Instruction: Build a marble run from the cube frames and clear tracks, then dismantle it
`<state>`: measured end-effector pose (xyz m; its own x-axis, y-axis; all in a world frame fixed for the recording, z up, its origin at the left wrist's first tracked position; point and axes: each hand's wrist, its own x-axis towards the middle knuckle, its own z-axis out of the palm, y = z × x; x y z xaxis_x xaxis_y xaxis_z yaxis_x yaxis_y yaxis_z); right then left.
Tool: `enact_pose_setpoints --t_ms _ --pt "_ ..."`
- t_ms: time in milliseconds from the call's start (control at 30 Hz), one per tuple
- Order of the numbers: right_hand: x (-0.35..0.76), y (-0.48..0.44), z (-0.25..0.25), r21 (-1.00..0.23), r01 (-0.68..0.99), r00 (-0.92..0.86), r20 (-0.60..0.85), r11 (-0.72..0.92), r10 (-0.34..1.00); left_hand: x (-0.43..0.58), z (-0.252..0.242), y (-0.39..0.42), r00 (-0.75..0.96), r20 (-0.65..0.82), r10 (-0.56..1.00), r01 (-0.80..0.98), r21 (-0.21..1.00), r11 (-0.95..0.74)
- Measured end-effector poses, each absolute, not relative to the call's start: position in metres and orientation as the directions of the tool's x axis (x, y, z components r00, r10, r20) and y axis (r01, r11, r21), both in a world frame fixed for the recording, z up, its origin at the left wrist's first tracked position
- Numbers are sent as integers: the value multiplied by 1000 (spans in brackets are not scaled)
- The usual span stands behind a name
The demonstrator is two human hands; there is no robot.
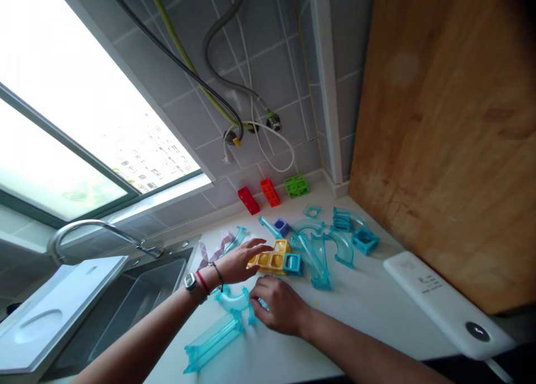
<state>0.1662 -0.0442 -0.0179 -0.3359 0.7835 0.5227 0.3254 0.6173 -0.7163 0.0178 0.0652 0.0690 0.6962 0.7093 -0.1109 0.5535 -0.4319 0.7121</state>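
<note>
My left hand (pixel 243 260), with a watch and bracelets at the wrist, reaches over the yellow cube blocks (pixel 276 261). Its fingers are stretched out, and I cannot tell whether they touch the blocks. A blue cube block (pixel 293 264) sits against the right end of the yellow ones. Just in front, my right hand (pixel 276 305) is curled with thumb and fingertips close together. Translucent teal plastic shows beside and between those fingers; whether they grip it is unclear. A curved teal track piece (pixel 232 300) and a straight teal track (pixel 215 339) lie to the left.
More teal track pieces (pixel 312 261) and a purple block (pixel 281 226) lie behind and right. Red (pixel 248 200), orange (pixel 270 192) and green (pixel 296 186) blocks line the wall. A sink (pixel 167 278) is left; a white device (pixel 448 303) lies right by a wooden board (pixel 444 149).
</note>
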Motion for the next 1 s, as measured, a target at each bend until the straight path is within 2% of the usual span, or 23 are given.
enact_pose_setpoints --t_ms 233,367,467,567,867,1000 --pt "174 -43 -14 -739 278 -300 540 614 786 35 53 38 748 -136 649 639 413 -650" --pt "185 -34 -12 -755 312 -132 567 577 813 42 41 48 764 -124 634 639 280 -716" --pt "192 -23 -12 -797 332 73 554 504 829 43 36 55 764 -100 637 639 250 -727" --pt "195 -14 -15 -825 336 169 527 454 833 45 34 57 778 -81 623 622 232 -748" --pt "193 -14 -17 -833 381 135 480 402 867 54 27 54 756 -2 655 641 207 -739" --pt "192 -15 -19 -829 393 120 474 397 872 56 34 53 742 -19 670 667 121 -735"
